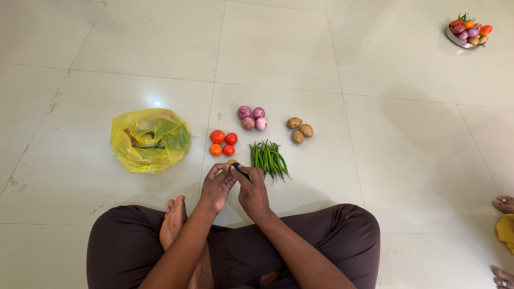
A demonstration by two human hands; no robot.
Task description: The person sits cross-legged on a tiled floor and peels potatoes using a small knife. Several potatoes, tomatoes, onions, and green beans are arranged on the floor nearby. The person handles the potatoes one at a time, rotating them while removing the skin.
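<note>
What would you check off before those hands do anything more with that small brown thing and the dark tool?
1. Small brown vegetable held in the left hand: ok, though mostly hidden by the fingers.
2. Dark tool in the right hand: ok; its kind cannot be told.
3. Both hands apart from the green chillies: ok.
4. Tomatoes, onions and potatoes in separate groups on the floor: ok.
5. Contents of the yellow bag: cannot tell beyond some greens.
6. Another person's feet at the right edge, away from the hands: ok.
</note>
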